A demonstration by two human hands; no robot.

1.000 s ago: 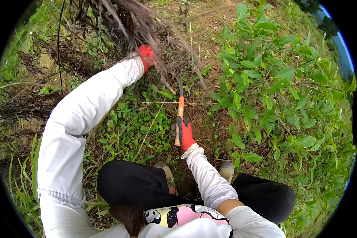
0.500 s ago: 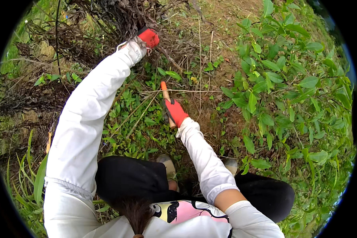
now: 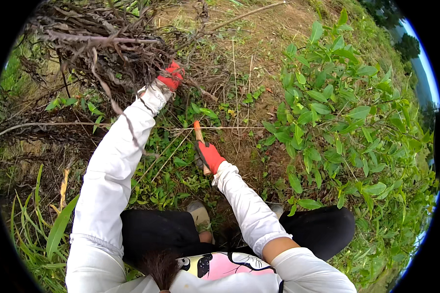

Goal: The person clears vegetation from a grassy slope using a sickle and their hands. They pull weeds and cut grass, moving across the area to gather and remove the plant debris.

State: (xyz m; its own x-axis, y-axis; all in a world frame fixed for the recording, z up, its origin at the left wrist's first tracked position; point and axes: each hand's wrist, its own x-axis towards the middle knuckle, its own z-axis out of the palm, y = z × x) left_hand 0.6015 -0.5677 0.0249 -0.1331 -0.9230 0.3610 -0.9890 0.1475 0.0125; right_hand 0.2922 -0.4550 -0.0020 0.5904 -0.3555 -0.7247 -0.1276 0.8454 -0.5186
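Note:
My left hand (image 3: 171, 76), in a red glove with a white cuff, is closed at the base of a tangle of dry brown plants (image 3: 117, 53) on the far left. The withered leaves hide part of its fingers. My right hand (image 3: 210, 155), in a red and dark glove, is wrapped round a wooden handle (image 3: 197, 132) with an orange end. That handle points away from me, low over green weeds; no blade or working end shows. Thin pale dry stems (image 3: 220, 128) lie on the ground past its tip.
A leafy green shrub (image 3: 322, 107) fills the right side. More dry brown growth (image 3: 29, 132) covers the left, with long grass blades (image 3: 61, 229) nearer me. My shoe (image 3: 199, 216) and bent knees in black trousers (image 3: 161, 232) are close below. Bare soil (image 3: 274, 49) slopes away.
My left hand has come slightly nearer and to the left, and the dry plants at it have tilted over leftward. My right hand keeps the wooden handle; the whole view has shifted a little.

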